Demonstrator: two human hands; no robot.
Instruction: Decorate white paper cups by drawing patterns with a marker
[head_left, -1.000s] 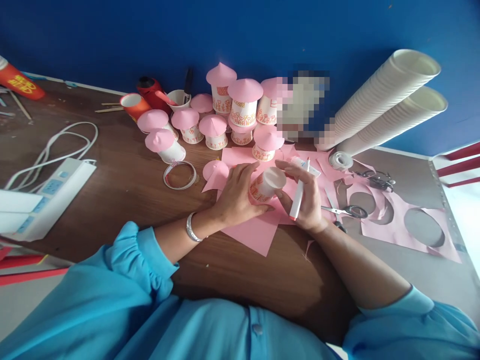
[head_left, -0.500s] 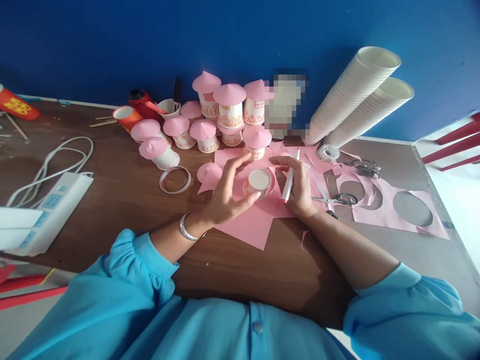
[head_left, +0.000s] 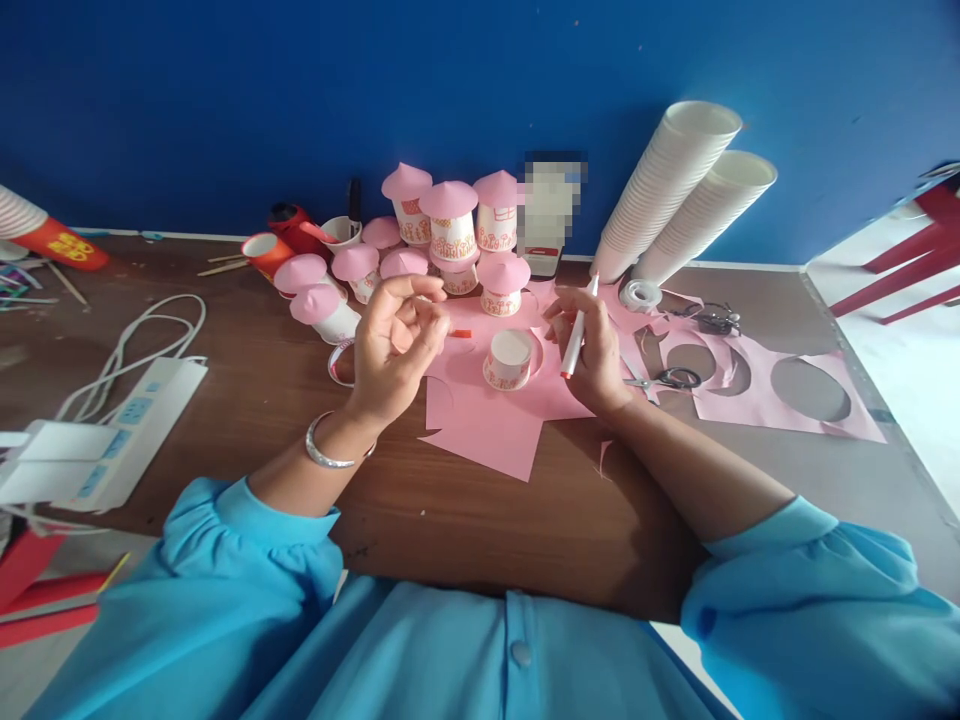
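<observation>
A small white paper cup (head_left: 510, 362) with red drawings stands upside down on pink paper (head_left: 495, 440), between my hands and touched by neither. My right hand (head_left: 596, 355) is closed around a white marker (head_left: 576, 340), whose lower end is orange-red. Raised left of the cup, my left hand (head_left: 397, 350) has loosely curled fingers, apart from one another, with nothing seen in them. Just beyond its fingertips shows a small orange-red marker cap (head_left: 461, 334). Behind the cup are several decorated cups with pink cone roofs, one of them a little cup house (head_left: 504, 283).
Two tall stacks of white paper cups (head_left: 667, 190) lean near the blue wall. At right lie scissors (head_left: 675, 378), a tape roll (head_left: 641, 294) and pink paper with round cutouts (head_left: 772, 390). A white power strip (head_left: 142, 435) with cables is at left.
My left hand has moved away from the cup to the left and up, uncovering the orange-red cap. My right hand still holds the marker. The view has shifted slightly.
</observation>
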